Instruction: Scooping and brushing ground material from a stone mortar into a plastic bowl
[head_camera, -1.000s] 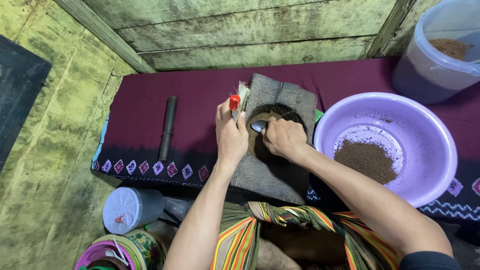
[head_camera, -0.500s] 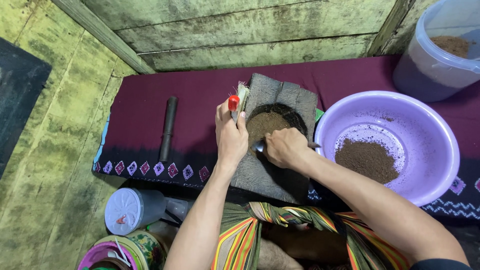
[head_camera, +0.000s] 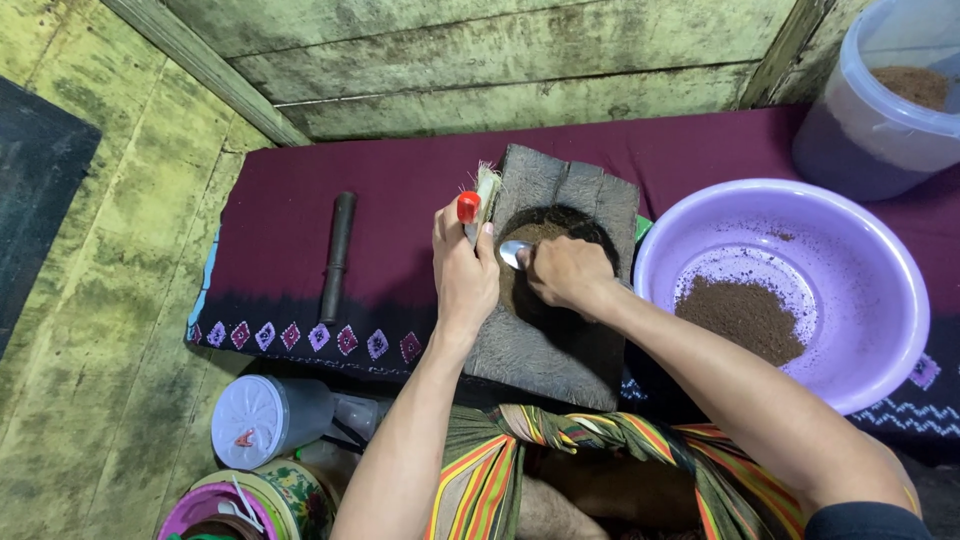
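Right hand (head_camera: 568, 272) pinching spoon (head_camera: 512, 252); left hand (head_camera: 463, 268) clenched round red-handled brush (head_camera: 478, 200). Might spill brown powder (head_camera: 535, 235) off stone mortar (head_camera: 556, 280) if tipped.

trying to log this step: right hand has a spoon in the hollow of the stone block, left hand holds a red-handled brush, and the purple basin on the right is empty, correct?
Not quite: the purple basin is not empty; the head view shows a patch of brown powder in its bottom. The rest holds: the right hand has a spoon in the hollow of the stone block, and the left hand holds a red-handled brush.
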